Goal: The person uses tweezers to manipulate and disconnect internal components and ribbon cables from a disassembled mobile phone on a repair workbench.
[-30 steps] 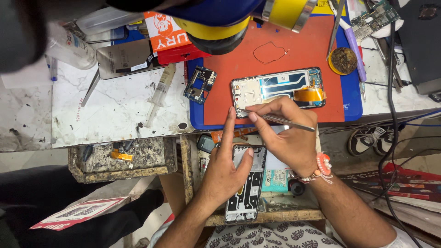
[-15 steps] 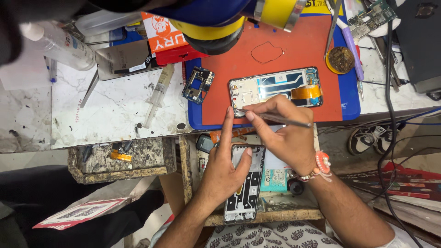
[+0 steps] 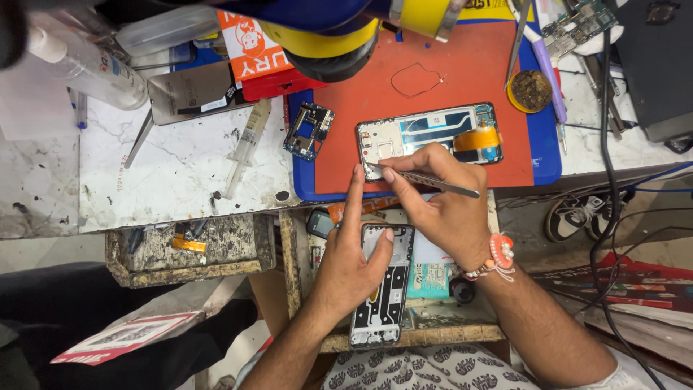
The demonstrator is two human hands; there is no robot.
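Around my right hand (image 3: 444, 209), which pinches a pair of metal tweezers (image 3: 433, 180) with the tips down on the opened phone (image 3: 429, 137), the biggest thing is the white marble-like bench top (image 3: 173, 173) stretching away to the left. Under the phone lies a red work mat (image 3: 433, 72) on a blue one (image 3: 545, 152). Beyond the grip a dark blue and yellow lamp head (image 3: 325, 36) hangs over the mat and hides its far edge. Left of the grip sit a clear bottle (image 3: 86, 65), an orange box (image 3: 253, 50) and a grey plate (image 3: 191, 90). My left hand (image 3: 354, 260) is closed on a phone frame (image 3: 382, 289) just below the grip, index finger stretched up to the mat's edge. Nearer still to the left lie a syringe (image 3: 245, 148) and a small frame part (image 3: 309, 131). Right of the grip stands a little round tin (image 3: 530, 90); above it, a thin wire loop (image 3: 417, 78). Black cables (image 3: 613, 180) run down the right side.
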